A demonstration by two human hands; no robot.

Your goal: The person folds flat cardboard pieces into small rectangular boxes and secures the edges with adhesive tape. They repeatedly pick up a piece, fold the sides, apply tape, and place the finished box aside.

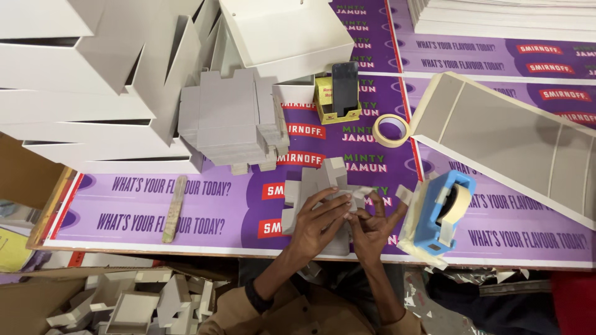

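At lower centre, the left hand and right hand both grip a flat grey die-cut cardboard piece on the purple tabletop.

A small yellow box is seen near the far middle of the table, with a dark phone stood upright in it, screen blank. White folded boxes are stacked at the far left corner. The table is covered in purple printed sheets with red labels and white borders.
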